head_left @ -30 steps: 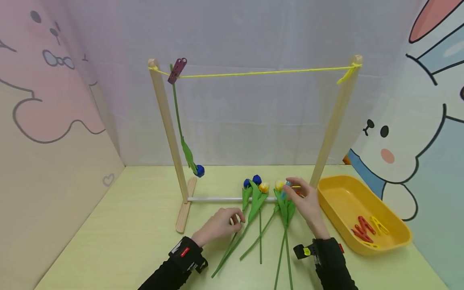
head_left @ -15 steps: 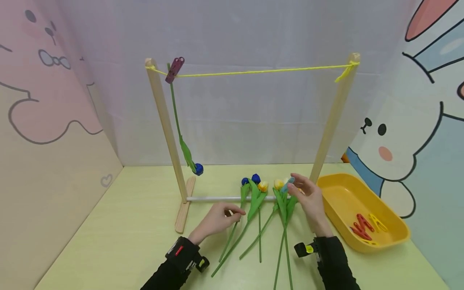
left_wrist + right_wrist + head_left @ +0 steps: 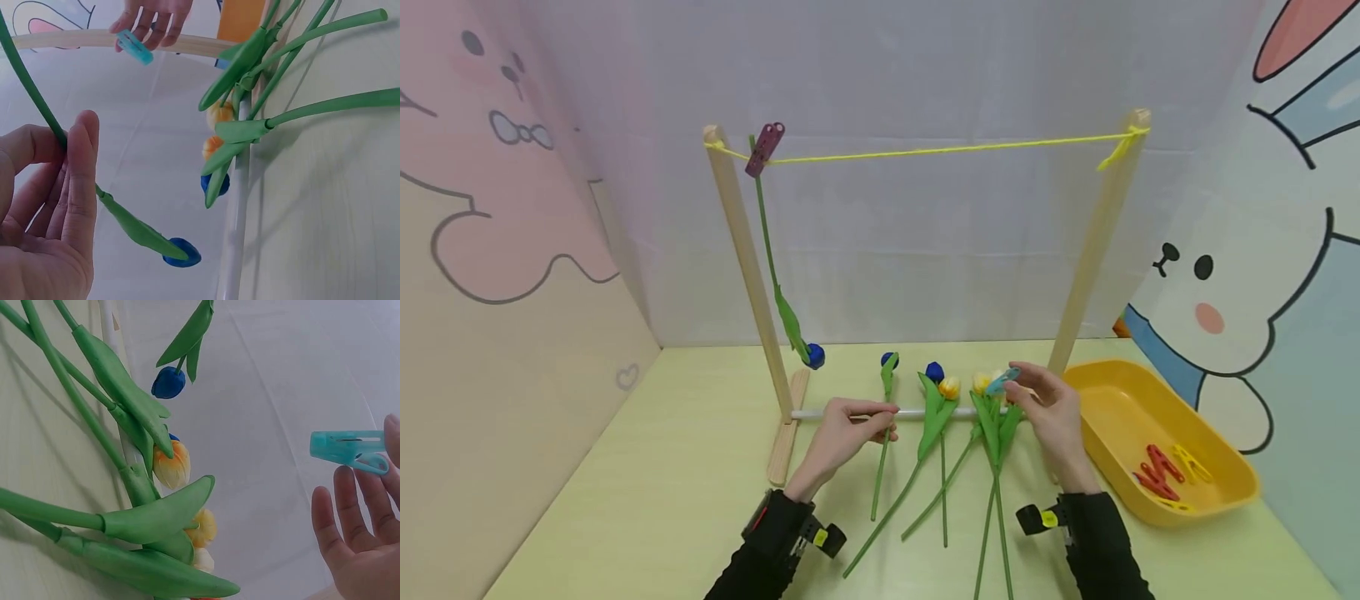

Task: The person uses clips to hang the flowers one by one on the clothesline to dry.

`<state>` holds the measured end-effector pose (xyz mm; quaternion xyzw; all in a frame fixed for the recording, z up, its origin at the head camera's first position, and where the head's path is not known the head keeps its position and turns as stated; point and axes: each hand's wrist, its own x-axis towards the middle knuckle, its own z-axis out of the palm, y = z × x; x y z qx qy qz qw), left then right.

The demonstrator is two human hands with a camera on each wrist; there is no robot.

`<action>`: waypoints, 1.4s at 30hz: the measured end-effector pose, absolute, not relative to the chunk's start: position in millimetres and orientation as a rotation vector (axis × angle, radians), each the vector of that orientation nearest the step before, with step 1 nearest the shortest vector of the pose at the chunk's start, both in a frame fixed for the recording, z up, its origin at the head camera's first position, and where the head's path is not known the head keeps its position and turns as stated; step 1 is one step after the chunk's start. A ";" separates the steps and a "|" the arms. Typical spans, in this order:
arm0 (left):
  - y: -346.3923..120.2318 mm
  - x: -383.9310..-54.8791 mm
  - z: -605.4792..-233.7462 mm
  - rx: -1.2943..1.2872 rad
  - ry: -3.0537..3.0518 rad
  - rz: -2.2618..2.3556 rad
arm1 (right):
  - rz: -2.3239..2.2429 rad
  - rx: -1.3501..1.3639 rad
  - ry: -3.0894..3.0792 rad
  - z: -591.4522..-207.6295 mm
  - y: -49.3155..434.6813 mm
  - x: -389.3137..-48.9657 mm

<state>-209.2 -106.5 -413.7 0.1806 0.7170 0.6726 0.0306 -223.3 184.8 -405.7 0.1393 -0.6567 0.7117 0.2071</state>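
- The pale table [image 3: 625, 517] spreads beneath everything.
- On its far half stands the wooden frame [image 3: 1093, 250], two posts with a yellow line [image 3: 940, 151] tied between their tops and a pale rod [image 3: 237, 206] low down.
- At the right, the yellow tray [image 3: 1112, 408] sits just beside the right post, with red pegs [image 3: 1162, 462] and yellow pegs [image 3: 1191, 463] in it.
- The left hand [image 3: 844, 433], in front of the rod, has its thumb and fingers together on a stem; the right hand [image 3: 1054, 417], near the right post, pinches a peg.
- The hanging tulip [image 3: 790, 321], blue, dangles bloom-down at the line's left end: as far as I can judge, the one flower done.
- The held tulip [image 3: 887, 379], also blue, is in the left fingers, bloom to the far side, not yet on the line.
- The loose tulips [image 3: 934, 412], about five stems, lie to its right across the rod; they look like the part left.
- The purple peg [image 3: 764, 150] clips the hanging tulip up.
- The blue peg [image 3: 350, 447] is in the right fingers, apart from any stem.
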 end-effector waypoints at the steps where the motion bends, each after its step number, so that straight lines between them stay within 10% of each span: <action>1: -106.2 -209.0 -411.9 0.551 2.212 2.088 | 1.982 0.391 -1.830 -405.2 185.4 -223.0; 42: -106.8 -237.6 -331.6 0.870 2.420 2.344 | 2.027 0.403 -1.901 -401.8 187.9 -221.1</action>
